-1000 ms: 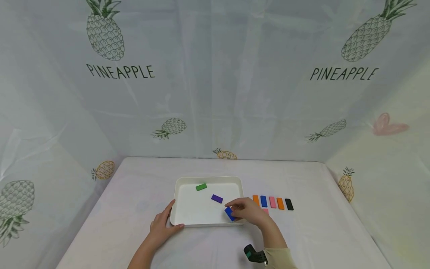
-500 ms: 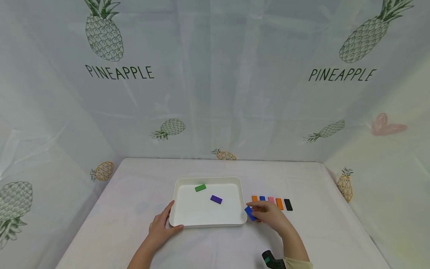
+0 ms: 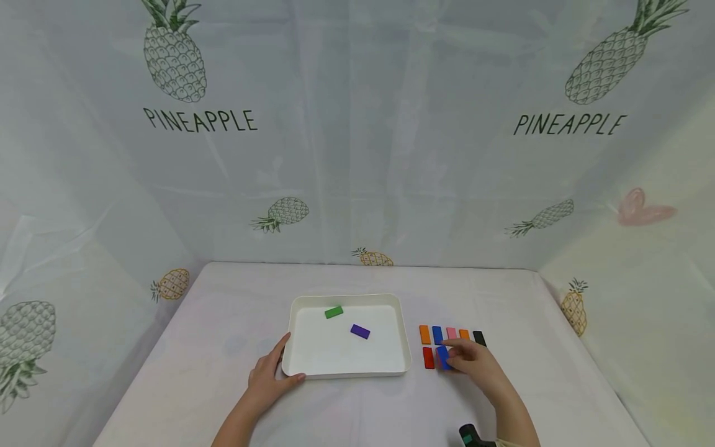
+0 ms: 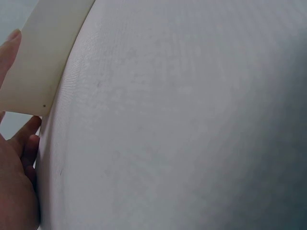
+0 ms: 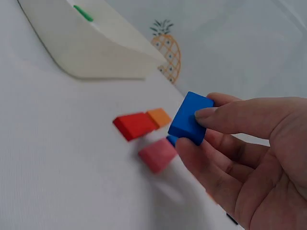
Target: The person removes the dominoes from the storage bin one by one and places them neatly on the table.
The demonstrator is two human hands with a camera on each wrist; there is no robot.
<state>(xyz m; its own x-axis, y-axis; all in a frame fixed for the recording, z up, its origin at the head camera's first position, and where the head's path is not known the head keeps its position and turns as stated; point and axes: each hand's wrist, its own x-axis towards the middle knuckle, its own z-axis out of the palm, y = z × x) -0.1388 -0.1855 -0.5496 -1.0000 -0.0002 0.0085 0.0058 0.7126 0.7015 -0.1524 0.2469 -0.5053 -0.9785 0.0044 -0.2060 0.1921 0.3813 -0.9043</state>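
Note:
My right hand point(image 3: 468, 361) pinches a blue block point(image 5: 188, 115) between thumb and fingers, raised above the table at the right of the white tray point(image 3: 342, 374). Just below it in the right wrist view lie a red block point(image 5: 130, 127) and a pink block point(image 5: 156, 156); the hand hides that pink one in the head view. At the tray's near left corner my left hand point(image 3: 265, 380) rests with thumb and fingers spread, touching the outer walls. A green block point(image 3: 334, 311) and a purple block point(image 3: 360, 331) lie apart inside the tray.
Behind the right hand runs a row of blocks: orange point(image 3: 425, 334), blue point(image 3: 437, 335), pink point(image 3: 451, 333), a second orange one point(image 3: 464, 334) and black point(image 3: 479, 338). A white cloth point(image 3: 234, 316) covers the table. Pineapple-printed curtains point(image 3: 357, 155) enclose it.
Holding the blue block, my right hand has moved right, out of the tray and over the near row of blocks. The red block has come into sight. My left hand stays at the tray corner.

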